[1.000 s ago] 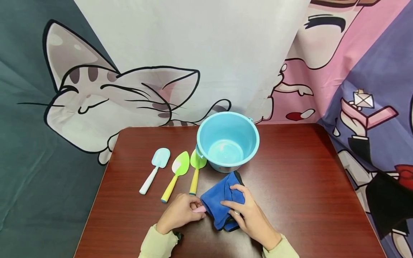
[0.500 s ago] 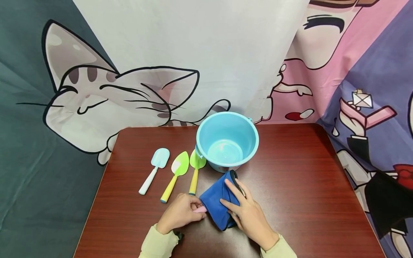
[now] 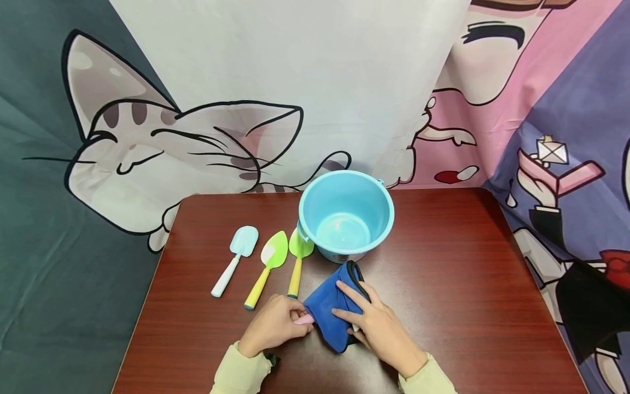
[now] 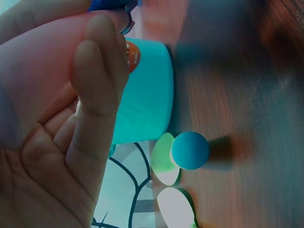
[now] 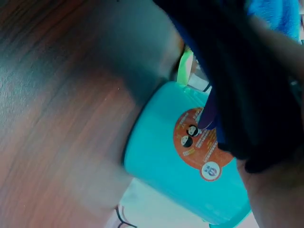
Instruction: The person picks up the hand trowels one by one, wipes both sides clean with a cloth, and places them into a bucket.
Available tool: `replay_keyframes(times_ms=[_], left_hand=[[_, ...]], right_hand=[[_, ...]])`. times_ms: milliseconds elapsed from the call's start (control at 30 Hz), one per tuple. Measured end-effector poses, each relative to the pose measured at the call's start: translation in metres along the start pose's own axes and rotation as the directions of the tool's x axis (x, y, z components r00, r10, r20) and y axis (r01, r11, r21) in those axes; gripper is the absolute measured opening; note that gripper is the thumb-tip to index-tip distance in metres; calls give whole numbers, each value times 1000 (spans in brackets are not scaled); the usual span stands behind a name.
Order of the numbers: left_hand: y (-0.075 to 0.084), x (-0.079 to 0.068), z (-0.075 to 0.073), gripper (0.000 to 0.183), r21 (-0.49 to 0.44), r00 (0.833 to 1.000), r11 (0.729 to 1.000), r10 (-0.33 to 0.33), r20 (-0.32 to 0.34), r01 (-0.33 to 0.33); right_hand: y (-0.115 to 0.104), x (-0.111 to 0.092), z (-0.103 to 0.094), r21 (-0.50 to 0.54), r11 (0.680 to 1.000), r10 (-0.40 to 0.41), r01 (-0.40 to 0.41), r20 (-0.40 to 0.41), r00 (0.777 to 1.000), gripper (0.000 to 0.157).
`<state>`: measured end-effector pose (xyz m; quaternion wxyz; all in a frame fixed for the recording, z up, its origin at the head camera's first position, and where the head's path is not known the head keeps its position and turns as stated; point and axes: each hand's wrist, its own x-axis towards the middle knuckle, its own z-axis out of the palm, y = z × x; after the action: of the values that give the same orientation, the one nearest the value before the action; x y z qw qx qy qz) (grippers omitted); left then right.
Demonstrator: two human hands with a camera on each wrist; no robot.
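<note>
My left hand [image 3: 273, 325] pinches a pink handle [image 3: 305, 319] between thumb and fingers, near the front of the table. The rest of that pink tool is hidden inside a folded blue cloth [image 3: 325, 312] with black edging. In the left wrist view the handle [image 4: 42, 61] runs along the fingers toward the cloth [image 4: 108, 4]. My right hand [image 3: 386, 328] holds the cloth around the tool, two fingers spread over its top. Close up in the right wrist view, the cloth's dark edge [image 5: 237, 85] covers much of the frame.
Behind the cloth stands a light blue bucket [image 3: 307, 203] with an orange label [image 5: 194, 137]. Left of it lie a pale blue spade [image 3: 244, 241], a green trowel with yellow handle [image 3: 261, 282] and a similar trowel [image 3: 295, 276] partly behind the bucket. A printed curtain [image 3: 305, 65] hangs behind the table.
The right hand's fingers have shifted over the cloth, and the cloth has folded closer around the tool. The left hand stays in place on the pink handle.
</note>
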<state>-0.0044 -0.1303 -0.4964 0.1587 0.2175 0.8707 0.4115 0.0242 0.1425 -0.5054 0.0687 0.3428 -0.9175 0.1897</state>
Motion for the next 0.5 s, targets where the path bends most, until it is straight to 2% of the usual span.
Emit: replay_keyframes(times_ms=[133,500], left_hand=[[-1,0,-1,13,26,1000,1000,3,-3,-3],[-2,-1,-4,11,47,1000,999,25,4,-25]], right_hand=[[0,-1,4,-16,1000,12,-13,-32,999,60],[5,-2,4,-22,999,46,-47,-54,997,55]])
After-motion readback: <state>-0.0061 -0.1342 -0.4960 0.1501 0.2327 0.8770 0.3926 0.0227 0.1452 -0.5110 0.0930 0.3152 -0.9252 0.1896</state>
